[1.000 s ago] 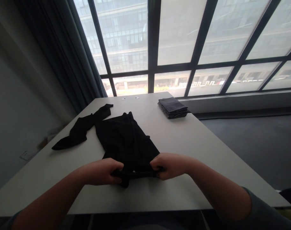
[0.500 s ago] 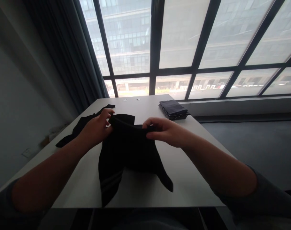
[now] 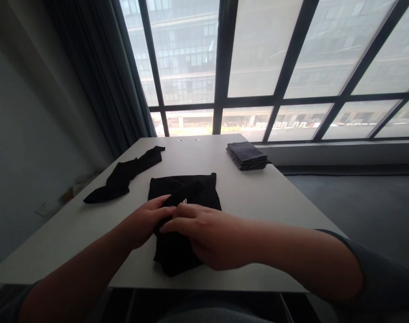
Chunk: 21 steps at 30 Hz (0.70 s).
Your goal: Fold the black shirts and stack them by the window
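A black garment lies near the front middle of the white table, its far edge spread flat and its nearer part bunched under my hands. My left hand grips a fold of the black cloth from the left. From the right, my right hand crosses over the garment, its thumb and fingers closed on the cloth close to my left fingertips. A small white spot shows beside the right knuckles. Part of the garment is hidden beneath my right hand.
Another black garment lies crumpled along the left side of the table. A stack of folded dark cloths sits at the back right. Behind the table are windows and a dark curtain.
The garment, held up between my hands earlier, now rests on the table. Both hands have moved lower and closer together, the right one swinging left across the cloth.
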Each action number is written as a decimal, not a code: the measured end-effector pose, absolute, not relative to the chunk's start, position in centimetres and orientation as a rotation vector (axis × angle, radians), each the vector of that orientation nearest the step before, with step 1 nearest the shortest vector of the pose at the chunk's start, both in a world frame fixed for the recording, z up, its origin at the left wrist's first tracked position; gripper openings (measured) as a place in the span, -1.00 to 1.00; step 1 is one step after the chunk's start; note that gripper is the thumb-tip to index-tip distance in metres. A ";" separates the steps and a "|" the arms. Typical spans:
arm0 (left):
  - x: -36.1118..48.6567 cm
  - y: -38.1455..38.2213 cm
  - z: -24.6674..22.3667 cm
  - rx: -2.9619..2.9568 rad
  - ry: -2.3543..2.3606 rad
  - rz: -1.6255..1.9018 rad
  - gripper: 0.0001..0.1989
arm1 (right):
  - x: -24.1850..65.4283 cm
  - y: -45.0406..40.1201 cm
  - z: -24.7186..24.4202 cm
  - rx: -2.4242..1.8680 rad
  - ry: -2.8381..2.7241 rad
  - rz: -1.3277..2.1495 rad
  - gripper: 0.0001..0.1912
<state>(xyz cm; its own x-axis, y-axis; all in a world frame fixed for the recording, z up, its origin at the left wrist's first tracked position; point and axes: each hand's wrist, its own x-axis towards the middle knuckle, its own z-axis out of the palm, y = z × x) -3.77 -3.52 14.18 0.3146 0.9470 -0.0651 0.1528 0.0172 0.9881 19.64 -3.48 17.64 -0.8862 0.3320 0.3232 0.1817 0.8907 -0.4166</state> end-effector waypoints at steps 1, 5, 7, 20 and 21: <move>-4.2 -3.7 14.2 1.386 1.103 0.848 -0.57 | 19.7 -3.0 17.4 -0.401 -2.621 0.451 -0.47; -6.2 -4.3 15.2 1.498 1.126 0.734 -0.61 | 20.5 0.8 16.6 -0.597 -2.501 0.418 -0.27; -7.0 -4.3 15.9 1.610 1.135 0.694 -0.64 | 20.9 2.9 16.4 -0.611 -2.599 0.660 -0.36; -7.2 -2.2 21.8 1.475 0.935 0.961 -0.19 | 20.5 3.7 24.6 -0.898 -2.180 0.798 -0.73; -7.5 -2.1 22.9 1.595 0.915 0.873 -0.10 | 20.6 3.7 25.5 -0.879 -2.159 0.758 -0.73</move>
